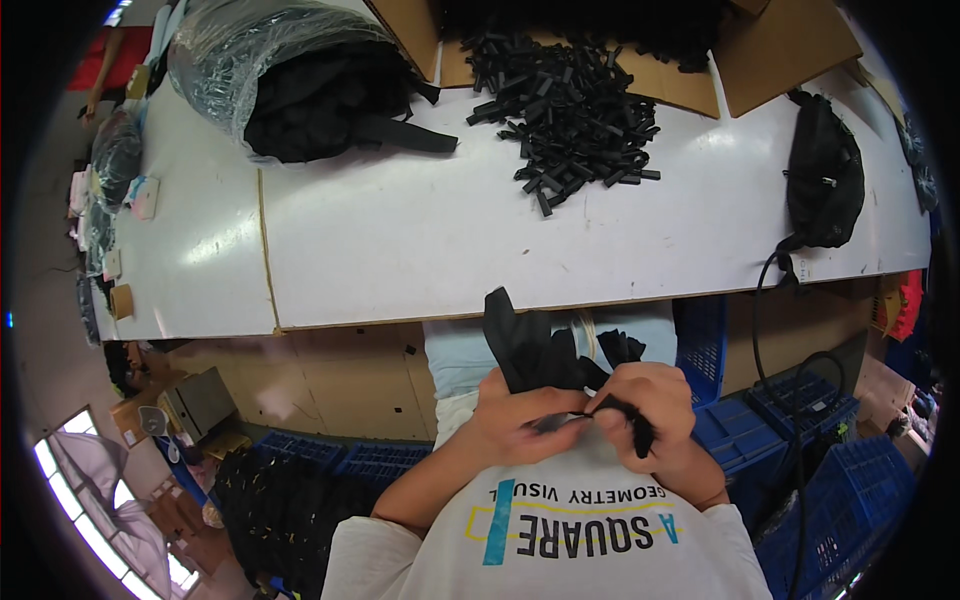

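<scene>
Close in front of my chest, my left hand and my right hand meet with their fingertips almost touching. Both are closed on a dark, narrow strip of cloth. A dark, frayed-looking tuft shows at my right fingers. Along my left thumb lies a small greyish, shiny piece, too blurred to name. Behind my hands, a wide black fabric strip stands up and spreads over my lap; whether it joins the piece in my fingers is hidden.
On the white table lie a heap of small black strap pieces, a clear plastic bag of black fabric strips and a black pouch. Open cardboard box flaps stand behind. Blue crates and a hanging black cable are at right.
</scene>
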A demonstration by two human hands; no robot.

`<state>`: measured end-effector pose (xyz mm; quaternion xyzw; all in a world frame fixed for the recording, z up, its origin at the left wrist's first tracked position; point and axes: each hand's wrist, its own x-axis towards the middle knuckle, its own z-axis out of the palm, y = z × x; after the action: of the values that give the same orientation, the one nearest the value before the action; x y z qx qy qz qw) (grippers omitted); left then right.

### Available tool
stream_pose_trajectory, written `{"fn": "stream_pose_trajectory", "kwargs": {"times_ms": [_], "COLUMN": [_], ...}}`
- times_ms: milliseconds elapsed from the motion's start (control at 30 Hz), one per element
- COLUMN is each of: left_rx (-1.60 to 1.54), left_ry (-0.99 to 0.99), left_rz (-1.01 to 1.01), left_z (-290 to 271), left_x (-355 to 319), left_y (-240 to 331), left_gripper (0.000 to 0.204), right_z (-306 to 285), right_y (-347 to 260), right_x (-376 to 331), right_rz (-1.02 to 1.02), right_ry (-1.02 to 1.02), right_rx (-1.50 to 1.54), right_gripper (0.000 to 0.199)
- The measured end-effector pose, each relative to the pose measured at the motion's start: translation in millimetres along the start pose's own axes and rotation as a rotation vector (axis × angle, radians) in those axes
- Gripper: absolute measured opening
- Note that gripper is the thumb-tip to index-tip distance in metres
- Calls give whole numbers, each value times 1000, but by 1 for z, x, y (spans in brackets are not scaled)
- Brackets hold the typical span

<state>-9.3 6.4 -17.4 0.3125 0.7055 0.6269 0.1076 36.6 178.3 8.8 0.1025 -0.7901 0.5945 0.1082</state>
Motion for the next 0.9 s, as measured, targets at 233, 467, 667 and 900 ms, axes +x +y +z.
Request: {"fn": "stream_pose_trajectory", "kwargs": {"times_ms": [233, 467, 667, 900], "left_rx": [20, -188, -198, -180], "left_ry": [6, -10, -34, -74], "left_rz": [-47, -6, 22, -96], "left_z": [-1, -6, -4, -9], "left_x": [2, -1, -1, -11], "left_y": [0, -9, -8, -13], "left_gripper": [19, 10, 8, 4], "right_z": [21, 9, 14, 13], "right_y": [6, 17, 16, 13], "right_x": [-10, -2, -1, -10], "right_rz": [76, 437, 452, 413], "right_ry": [568, 85, -87, 579], "right_rx": [299, 372, 318, 400], "right_gripper": [28, 6, 15, 6]}}
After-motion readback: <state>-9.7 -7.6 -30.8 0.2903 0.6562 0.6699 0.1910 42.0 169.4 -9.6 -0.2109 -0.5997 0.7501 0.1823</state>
